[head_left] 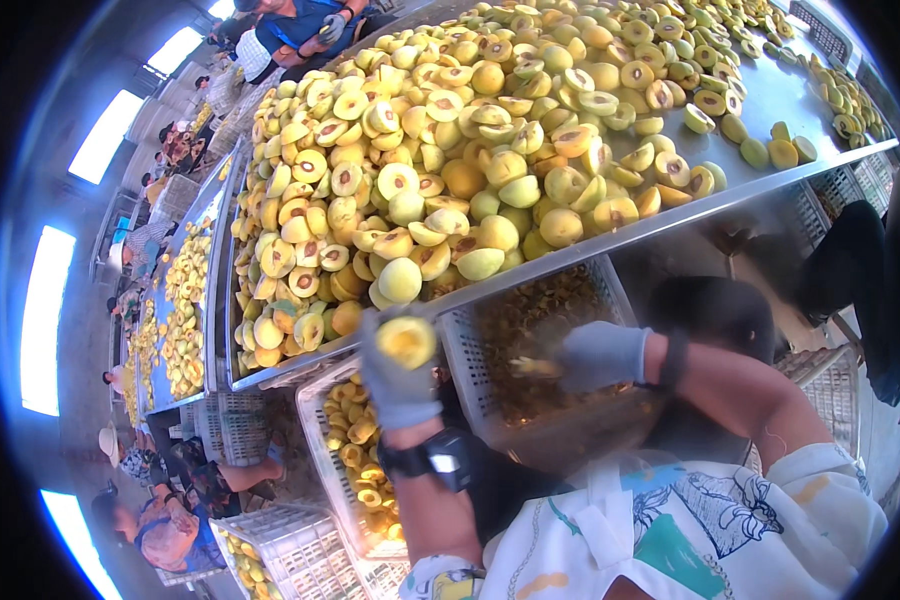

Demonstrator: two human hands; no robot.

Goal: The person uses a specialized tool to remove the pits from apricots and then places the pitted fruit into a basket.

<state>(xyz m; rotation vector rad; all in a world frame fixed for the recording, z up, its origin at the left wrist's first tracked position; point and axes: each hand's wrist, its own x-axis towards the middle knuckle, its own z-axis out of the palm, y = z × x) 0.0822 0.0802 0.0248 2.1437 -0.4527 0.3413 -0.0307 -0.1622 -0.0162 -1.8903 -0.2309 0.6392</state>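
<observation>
Gripping a halved yellow fruit [406, 341] with its cut face turned up, the gloved left hand [398, 380] holds it just below the front edge of the steel table [770, 100], above a white plastic crate [320, 440]. That crate holds pitted yellow halves. The gloved right hand [600, 355] is closed around a small tool [535, 367], whose tip is blurred, and it hovers over a second white crate [610, 290] filled with dark brownish scraps. The two hands are near each other but apart. A black wristwatch [432, 458] sits on the left wrist, and a dark band circles the right one. On the table above lies a large heap of halved fruit [450, 170], many pieces still showing brown pits. A second table [185, 290] to the left carries more fruit, and other people sit working beside it.
</observation>
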